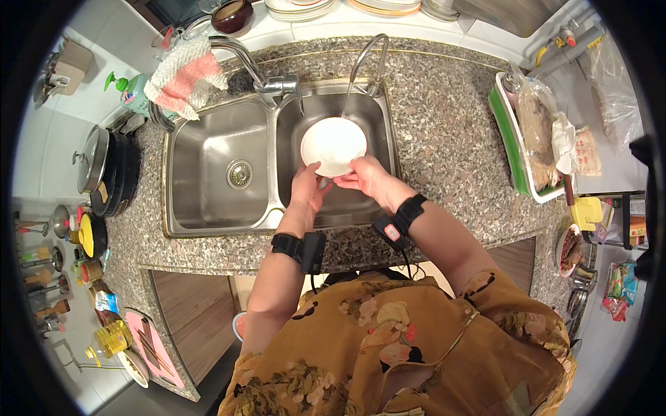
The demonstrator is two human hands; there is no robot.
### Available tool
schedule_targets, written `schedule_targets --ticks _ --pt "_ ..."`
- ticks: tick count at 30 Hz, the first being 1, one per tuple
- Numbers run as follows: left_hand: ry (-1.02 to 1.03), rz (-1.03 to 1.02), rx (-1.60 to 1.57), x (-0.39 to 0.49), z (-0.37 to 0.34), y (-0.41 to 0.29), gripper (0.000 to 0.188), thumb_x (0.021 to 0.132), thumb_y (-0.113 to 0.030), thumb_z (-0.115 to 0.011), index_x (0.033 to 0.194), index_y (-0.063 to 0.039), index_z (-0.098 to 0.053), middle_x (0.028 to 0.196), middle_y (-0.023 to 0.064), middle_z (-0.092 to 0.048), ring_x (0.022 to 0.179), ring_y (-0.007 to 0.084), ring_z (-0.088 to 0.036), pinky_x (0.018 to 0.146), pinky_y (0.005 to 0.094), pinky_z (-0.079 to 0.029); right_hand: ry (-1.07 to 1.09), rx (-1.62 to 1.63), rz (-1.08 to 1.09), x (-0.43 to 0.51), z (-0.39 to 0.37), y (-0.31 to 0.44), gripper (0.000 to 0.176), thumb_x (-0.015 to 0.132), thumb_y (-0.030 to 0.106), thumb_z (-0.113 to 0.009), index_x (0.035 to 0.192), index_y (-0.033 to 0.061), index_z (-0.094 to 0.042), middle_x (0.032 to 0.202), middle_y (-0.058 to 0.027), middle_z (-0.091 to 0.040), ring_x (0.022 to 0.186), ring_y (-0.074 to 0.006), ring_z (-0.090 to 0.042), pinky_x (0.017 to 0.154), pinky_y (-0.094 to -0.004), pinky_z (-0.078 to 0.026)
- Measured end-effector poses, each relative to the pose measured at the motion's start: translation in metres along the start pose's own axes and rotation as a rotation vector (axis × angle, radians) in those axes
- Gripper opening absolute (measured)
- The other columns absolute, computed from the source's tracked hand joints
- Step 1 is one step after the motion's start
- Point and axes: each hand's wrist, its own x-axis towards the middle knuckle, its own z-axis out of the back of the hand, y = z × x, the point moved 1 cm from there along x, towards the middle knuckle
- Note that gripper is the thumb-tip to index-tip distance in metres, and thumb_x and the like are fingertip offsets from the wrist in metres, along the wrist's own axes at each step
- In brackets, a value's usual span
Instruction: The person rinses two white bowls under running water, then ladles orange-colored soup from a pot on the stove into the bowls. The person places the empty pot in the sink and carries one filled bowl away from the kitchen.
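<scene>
Both my hands hold a white plate [333, 145] with a thin reddish rim over the right basin [359, 205] of a double stainless-steel sink. My left hand [307, 187] grips its near left edge, thumb on top and fingers underneath. On the near right edge, my right hand [367, 179] holds it the same way. A thin stream of water seems to come down from the slim curved spout [385, 52] at the plate's far edge. The larger chrome faucet [278, 86] stands behind the divider between the basins.
The left basin [213, 203] has a drain strainer [240, 174]. A knitted cloth [187, 78] hangs over the faucet's spout, near a green pump bottle [136, 93]. At left stands a black pot [122, 171]; at right, a white-rimmed tray [551, 196] holds bagged items. Stacked plates [302, 11] line the back ledge.
</scene>
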Motion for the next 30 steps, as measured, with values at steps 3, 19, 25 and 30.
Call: schedule_targets --ticks 3,19,25,30 --pt "-0.009 0.088 -0.039 0.002 0.003 0.014 0.037 0.096 -0.016 -0.053 0.131 -0.008 -0.046 0.12 0.0077 -0.056 0.108 0.0221 -0.055 0.092 0.0495 -0.047 -0.121 -0.093 0.073 -0.007 -0.004 -0.003 0.047 0.095 0.006 -0.034 0.141 0.0078 -0.037 0.124 -0.0233 -0.056 0.101 -0.0328 -0.066 0.07 -0.0442 -0.063" --pt "0.049 -0.064 0.111 -0.01 -0.008 0.029 0.039 0.098 -0.016 -0.053 0.135 -0.006 -0.043 0.122 0.0111 -0.061 0.101 0.0238 -0.063 0.078 0.0423 -0.053 0.235 0.412 0.02 0.012 -0.003 -0.028 0.043 0.092 0.008 -0.057 0.132 -0.0029 -0.045 0.126 -0.0194 -0.058 0.114 -0.0332 -0.06 0.096 -0.0458 -0.054" --pt "-0.087 -0.322 0.277 -0.027 0.002 -0.004 0.04 0.101 -0.008 -0.047 0.14 -0.008 -0.044 0.123 0.0097 -0.061 0.1 0.0233 -0.064 0.071 0.0331 -0.056 -0.044 -0.137 0.086 0.035 -0.001 -0.002 0.044 0.093 0.028 -0.066 0.126 -0.0001 -0.056 0.113 -0.0135 -0.067 0.097 -0.0223 -0.067 0.082 -0.0374 -0.058" --pt "-0.118 -0.532 0.555 -0.03 0.014 -0.029 0.042 0.098 -0.002 -0.05 0.14 -0.005 -0.048 0.126 0.0111 -0.063 0.111 0.0189 -0.061 0.087 0.0297 -0.05 -0.082 -0.472 0.521 0.021 -0.004 0.025 0.039 0.089 0.02 -0.066 0.125 0.0064 -0.062 0.106 -0.0125 -0.07 0.098 -0.0226 -0.068 0.081 -0.0361 -0.056"
